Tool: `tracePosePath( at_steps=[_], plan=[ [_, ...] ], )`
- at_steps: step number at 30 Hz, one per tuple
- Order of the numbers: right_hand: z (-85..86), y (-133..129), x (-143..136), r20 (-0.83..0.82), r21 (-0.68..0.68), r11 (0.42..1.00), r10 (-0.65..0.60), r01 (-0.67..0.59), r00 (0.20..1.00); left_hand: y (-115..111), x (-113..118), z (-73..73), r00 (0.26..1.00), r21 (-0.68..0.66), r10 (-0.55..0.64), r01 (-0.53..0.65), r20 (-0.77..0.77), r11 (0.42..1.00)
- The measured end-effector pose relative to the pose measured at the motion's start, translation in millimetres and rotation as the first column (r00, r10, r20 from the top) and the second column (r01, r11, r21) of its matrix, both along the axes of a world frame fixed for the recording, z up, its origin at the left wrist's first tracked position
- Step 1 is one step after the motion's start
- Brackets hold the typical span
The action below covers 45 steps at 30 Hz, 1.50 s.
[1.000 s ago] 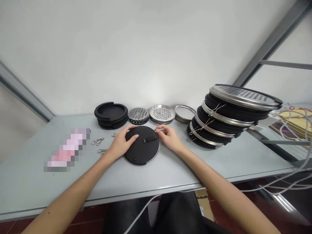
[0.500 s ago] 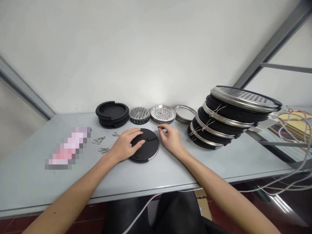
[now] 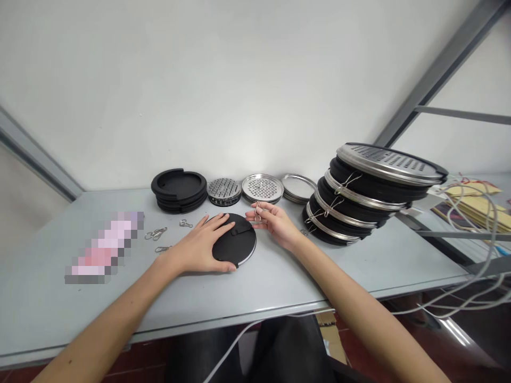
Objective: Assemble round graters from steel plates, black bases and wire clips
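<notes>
My left hand (image 3: 203, 246) lies spread over a round black disc (image 3: 235, 244) with a silver edge, its thumb along the near rim. The disc rests flat on the table, partly hidden under the hand. At the far right of the disc, my right hand (image 3: 274, 224) is closed with a small metal wire clip (image 3: 257, 210) between thumb and fingers. Loose metal clips (image 3: 156, 233) lie left of my left hand, with another clip (image 3: 185, 223) just beyond it.
Along the wall stand black rings (image 3: 179, 190), small grater discs (image 3: 224, 190), larger grater plates (image 3: 262, 188) and plain metal rims (image 3: 298, 187). A tilted stack of graters (image 3: 359, 199) stands at right, near a metal frame and white cables (image 3: 489, 223). A blurred pink object (image 3: 107, 247) lies left.
My left hand has spread wider and its thumb has moved to the disc's near rim. My right hand has turned, bringing the clip into clearer view. The camera view has shifted slightly.
</notes>
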State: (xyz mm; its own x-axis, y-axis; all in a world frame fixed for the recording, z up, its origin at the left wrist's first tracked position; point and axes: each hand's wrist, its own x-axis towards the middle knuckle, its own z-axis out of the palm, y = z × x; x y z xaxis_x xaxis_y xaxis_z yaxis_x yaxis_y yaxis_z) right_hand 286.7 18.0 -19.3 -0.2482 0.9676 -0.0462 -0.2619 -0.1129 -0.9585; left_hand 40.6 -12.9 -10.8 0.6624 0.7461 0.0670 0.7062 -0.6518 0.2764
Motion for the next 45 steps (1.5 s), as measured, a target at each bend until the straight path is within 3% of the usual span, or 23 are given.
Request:
tracePosePath(
  at_steps=[4, 9, 20, 28, 32, 37, 45],
  plan=[
    [-0.4, 0.1, -0.9, -0.039, 0.024, 1.000, 0.003, -0.002, 0.999, 12.0, 1.5, 7.6, 0.998, -0.019, -0.033, 0.032, -0.052, 0.999],
    [1.0, 1.2, 0.3, -0.028, 0.047, 0.996, -0.081, 0.082, 0.996, 28.7, 12.8, 15.4, 0.994, -0.028, -0.034, 0.031, -0.104, 0.999],
    [2.1, -0.2, 0.3, -0.032, -0.014, 0.999, -0.043, 0.042, 0.999, 22.2, 15.9, 1.4, 0.999, 0.031, -0.007, 0.006, 0.042, 1.000],
    [2.4, -0.2, 1.9, -0.050, -0.034, 0.998, -0.049, 0.048, 0.998, 21.5, 15.4, -1.4, 0.999, 0.062, -0.024, 0.021, 0.044, 0.998],
    [0.2, 0.2, 3.0, -0.021, 0.001, 0.999, -0.045, 0.045, 0.999, 21.9, 21.1, -3.1, 0.980, 0.128, -0.047, 0.023, 0.193, 0.992],
    [-2.0, -0.7, 1.5, -0.038, -0.001, 1.000, -0.029, 0.029, 0.999, 21.4, 31.0, -2.2, 0.890, 0.243, -0.029, -0.092, 0.455, 0.966],
    [-5.3, -2.0, -1.8, -0.003, 0.029, 1.000, -0.004, 0.004, 1.000, 19.3, 39.1, -8.6, 0.862, 0.474, -0.142, -0.123, 0.487, 0.872]
  ],
)
